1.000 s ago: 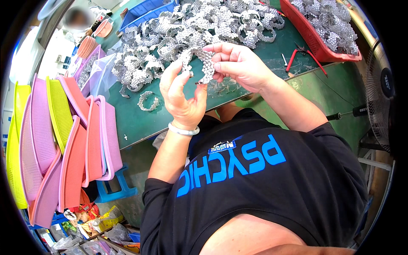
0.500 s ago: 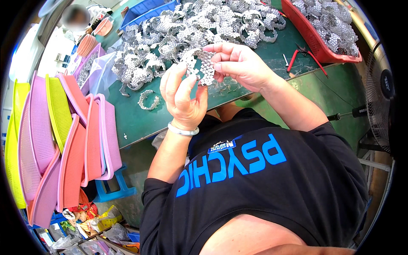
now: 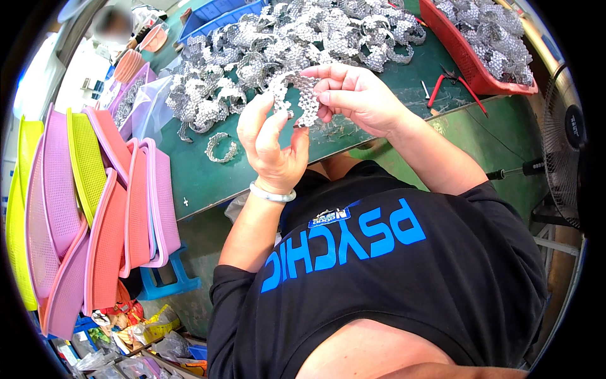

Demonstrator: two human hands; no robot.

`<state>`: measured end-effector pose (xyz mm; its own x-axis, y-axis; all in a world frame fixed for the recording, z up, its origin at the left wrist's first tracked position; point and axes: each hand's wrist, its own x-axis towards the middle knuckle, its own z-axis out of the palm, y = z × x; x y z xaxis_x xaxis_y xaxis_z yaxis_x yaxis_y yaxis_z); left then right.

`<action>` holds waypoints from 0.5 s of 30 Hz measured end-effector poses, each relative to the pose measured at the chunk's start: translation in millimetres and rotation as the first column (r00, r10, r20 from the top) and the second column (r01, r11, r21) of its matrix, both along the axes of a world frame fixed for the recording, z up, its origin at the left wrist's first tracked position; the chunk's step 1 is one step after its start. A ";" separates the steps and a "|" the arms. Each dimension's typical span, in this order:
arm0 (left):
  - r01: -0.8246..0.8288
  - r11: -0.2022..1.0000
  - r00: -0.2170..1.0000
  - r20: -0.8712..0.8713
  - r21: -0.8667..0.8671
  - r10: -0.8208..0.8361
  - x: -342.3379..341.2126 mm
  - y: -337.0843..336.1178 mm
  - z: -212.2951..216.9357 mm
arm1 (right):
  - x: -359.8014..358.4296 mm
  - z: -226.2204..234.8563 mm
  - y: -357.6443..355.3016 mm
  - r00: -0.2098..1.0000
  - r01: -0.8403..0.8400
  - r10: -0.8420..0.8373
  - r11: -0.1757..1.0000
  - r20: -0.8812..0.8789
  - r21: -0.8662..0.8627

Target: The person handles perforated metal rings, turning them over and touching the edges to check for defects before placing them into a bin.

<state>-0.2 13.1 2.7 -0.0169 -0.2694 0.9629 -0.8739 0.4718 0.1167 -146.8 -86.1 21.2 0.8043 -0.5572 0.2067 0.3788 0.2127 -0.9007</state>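
At 12 o'clock, over bench (image 3: 205, 183): silvery mesh band (image 3: 308, 102), arched, open toward 7 o'clock. Right hand (image 3: 356, 98) pinching 2-o'clock side; left hand (image 3: 273, 148), fingers half-curled, gripping 9-to-6 side. Both equally near.

Left hand (image 3: 273, 151), right hand (image 3: 363, 104) hold 1 seemingly metal band (image 3: 308, 102).

Compared with half a second ago, the silvery mesh band (image 3: 308, 101) sits at a different angle between the hands — its left limb looks narrower, and the gap inside its arch looks wider; the fingers (image 3: 270, 129) of the left hand lie slightly farther left; compared with a second ago, the red-handled pliers (image 3: 436, 92) appear slightly farther right — the lime basket (image 3: 17, 208) slightly farther left.
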 end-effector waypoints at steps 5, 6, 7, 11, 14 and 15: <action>0.007 1.000 0.999 -0.048 -0.009 -0.007 0.8 -0.3 -1.8 | 0.6 1.7 1.1 1.000 0.003 -0.003 1.000 0.023 -0.015; 0.023 1.000 0.998 -0.061 -0.019 -0.024 0.8 -1.6 -2.5 | 0.5 1.6 1.2 1.000 0.006 -0.006 1.000 0.024 -0.017; 0.039 0.999 0.996 -0.075 -0.029 -0.041 0.8 -2.6 -3.1 | 0.4 1.6 1.4 1.000 0.009 -0.009 1.000 0.026 -0.019; 0.044 0.998 0.996 -0.080 -0.034 -0.046 2.5 -2.0 -4.3 | 0.4 4.6 3.8 1.000 0.016 -0.015 0.999 0.024 -0.048; 0.054 0.997 0.996 -0.071 -0.055 -0.058 2.8 -1.7 -4.7 | -0.3 6.0 5.5 1.000 0.019 -0.018 0.996 0.010 -0.085; 0.064 0.995 0.996 -0.060 -0.070 -0.069 3.0 -2.5 -4.7 | -1.0 7.3 6.4 1.000 0.022 -0.020 0.995 0.013 -0.098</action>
<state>2.9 10.6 -2.0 0.0278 -0.2040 0.9786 -0.8325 0.5372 0.1357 -147.8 -79.7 28.5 0.7898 -0.5504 0.2706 0.3928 0.1152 -0.9124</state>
